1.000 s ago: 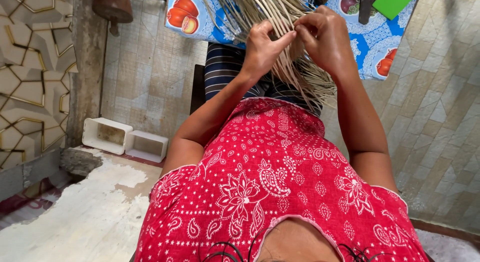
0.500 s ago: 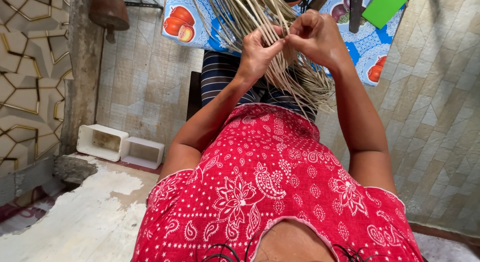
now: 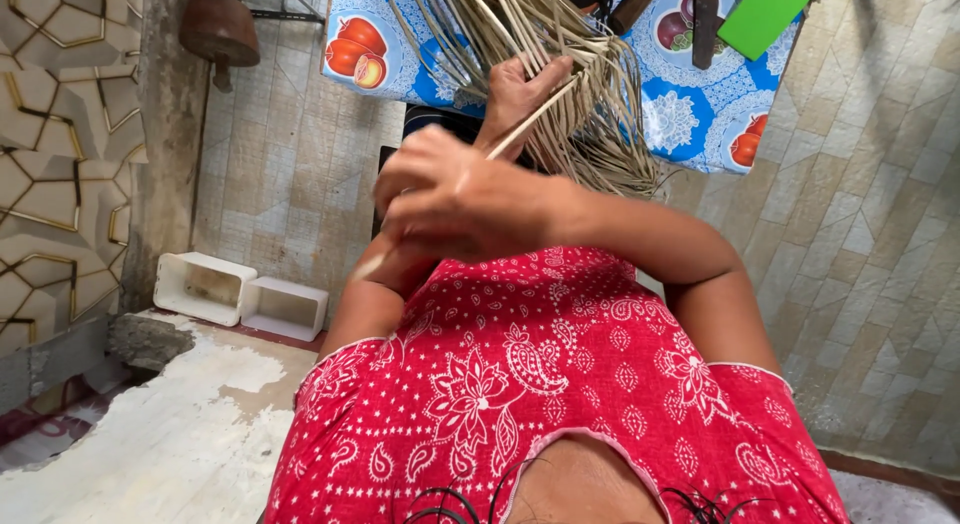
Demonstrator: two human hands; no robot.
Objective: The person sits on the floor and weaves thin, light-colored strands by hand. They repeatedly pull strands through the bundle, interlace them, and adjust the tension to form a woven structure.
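At the far left stood a wall of gold-lined hexagon panels (image 3: 55, 154), cut off by the frame, and a brown rounded object (image 3: 218, 29) hung near the top, too dim to identify. Below, two white open boxes (image 3: 240, 296) sat side by side on the tiled floor. In the centre, above a red patterned top (image 3: 540, 404), the right hand (image 3: 455, 199) crossed in front, its grip closed around a single pale strip (image 3: 525, 126); the strip's lower end passed behind the hand. Just behind, the left hand (image 3: 520, 89) pressed into a bundle of dried palm strips (image 3: 560, 74), fingers partly buried, so its grip could not be judged. The bundle lay against a blue fruit-print cloth (image 3: 700, 104) on the table. A green flat object (image 3: 765, 14) was cropped at the top right.
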